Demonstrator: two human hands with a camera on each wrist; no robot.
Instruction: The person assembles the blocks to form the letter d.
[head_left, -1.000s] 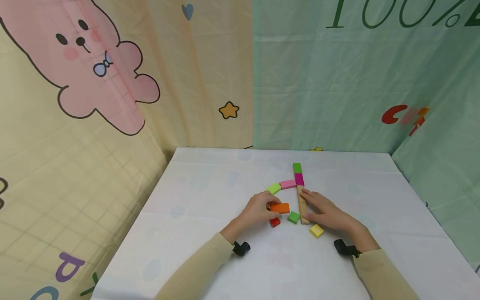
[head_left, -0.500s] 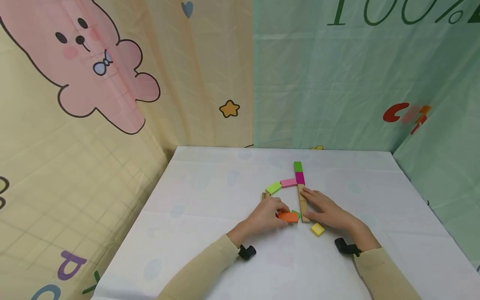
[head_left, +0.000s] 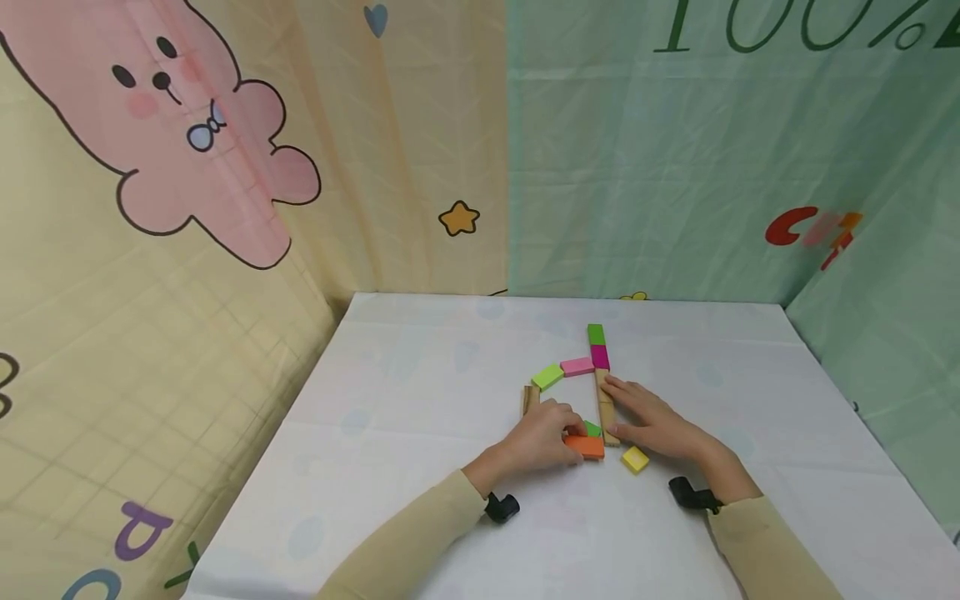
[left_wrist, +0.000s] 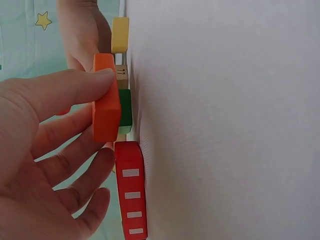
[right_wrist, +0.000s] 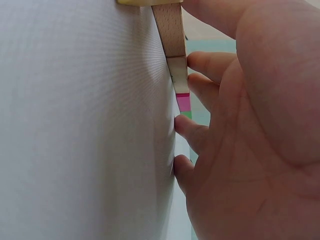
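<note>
My left hand (head_left: 564,439) pinches an orange block (head_left: 586,447) between thumb and fingers, and the left wrist view shows the orange block (left_wrist: 106,100) held just off the cloth. It sits against a small dark green block (head_left: 592,428) at the near end of a long wooden bar (head_left: 605,407). A red block (left_wrist: 131,190) with white stripes lies under my left fingers, hidden in the head view. My right hand (head_left: 628,413) rests flat on the table along the bar's right side, its fingers (right_wrist: 192,131) straight. A yellow block (head_left: 635,458) lies just near of it.
Beyond the bar lie a magenta block (head_left: 599,357) and a green block (head_left: 596,334) in line with it. A pink block (head_left: 577,366), a light green block (head_left: 547,377) and a short wooden piece (head_left: 529,400) run leftward. White cloth covers the table (head_left: 420,433); fabric walls surround it.
My left hand has carried the orange block nearer and rightward, up to the bar's near end. It now covers the red block, and the short wooden piece has come into view. The right hand has stayed put.
</note>
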